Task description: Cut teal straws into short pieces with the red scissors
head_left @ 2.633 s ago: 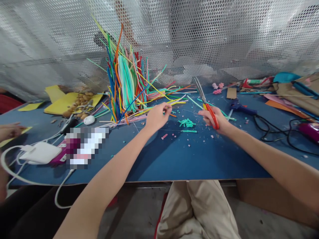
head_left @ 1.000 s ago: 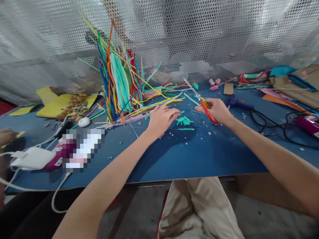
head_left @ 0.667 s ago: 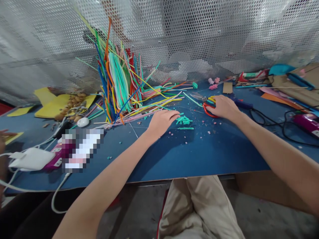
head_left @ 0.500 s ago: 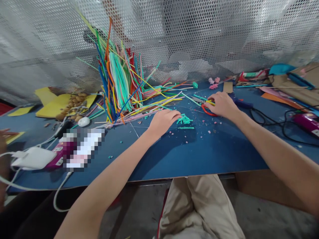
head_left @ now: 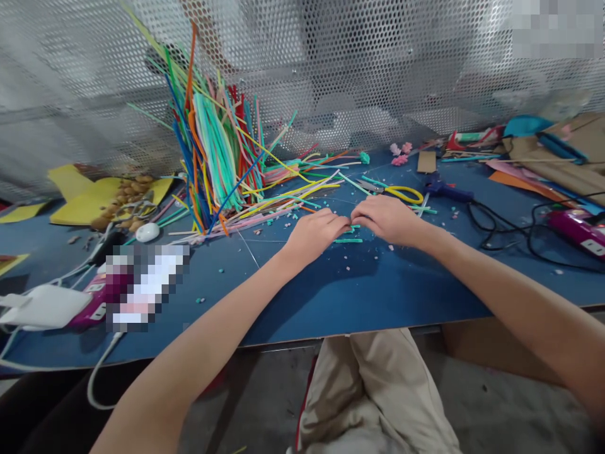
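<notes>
My left hand point(head_left: 316, 238) and my right hand point(head_left: 390, 219) meet fingertip to fingertip low over the blue table point(head_left: 302, 309). Both are closed around a small heap of short teal pipe cleaner pieces point(head_left: 353, 227), mostly hidden by the fingers. One more teal piece point(head_left: 348, 241) lies flat just in front of them. Behind my right hand rest scissors point(head_left: 403, 193) with a yellow handle loop showing; nothing holds them.
Long pipe cleaners point(head_left: 215, 151) stand in a bunch at the back left, others lying beside it. A blue glue gun point(head_left: 448, 190) with a black cord is at right. Left are a phone point(head_left: 151, 284), white charger point(head_left: 50, 307) and yellow sheets point(head_left: 106, 202). Perforated metal point(head_left: 331, 75) rises behind.
My right hand has let go of the scissors and come left to the teal pieces, beside my left hand. My left hand stays at the heap. The view has shifted slightly.
</notes>
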`<action>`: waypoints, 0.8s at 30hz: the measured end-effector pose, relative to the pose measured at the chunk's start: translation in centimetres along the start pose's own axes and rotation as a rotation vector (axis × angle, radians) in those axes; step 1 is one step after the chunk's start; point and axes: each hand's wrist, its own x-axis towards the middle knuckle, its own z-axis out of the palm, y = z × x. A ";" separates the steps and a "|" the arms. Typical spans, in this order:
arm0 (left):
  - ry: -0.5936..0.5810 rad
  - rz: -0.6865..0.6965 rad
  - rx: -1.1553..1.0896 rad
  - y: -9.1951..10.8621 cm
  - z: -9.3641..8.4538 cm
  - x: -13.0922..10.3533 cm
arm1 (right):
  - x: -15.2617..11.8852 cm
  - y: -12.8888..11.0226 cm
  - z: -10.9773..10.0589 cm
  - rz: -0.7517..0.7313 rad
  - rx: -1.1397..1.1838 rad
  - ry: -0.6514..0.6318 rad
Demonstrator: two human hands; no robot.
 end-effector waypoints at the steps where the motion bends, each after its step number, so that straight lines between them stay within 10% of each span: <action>1: -0.020 -0.006 0.005 0.1 0.0 0.1 | -0.1 0.3 -0.3 0.009 0.003 -0.034; 11: -0.014 -0.171 0.015 -1.1 -0.9 -0.4 | -1.9 5.8 -2.9 0.098 0.120 -0.345; 24: -0.010 -0.199 -0.053 -1.3 -1.2 -0.4 | -2.1 4.5 -1.6 0.259 -0.038 -0.435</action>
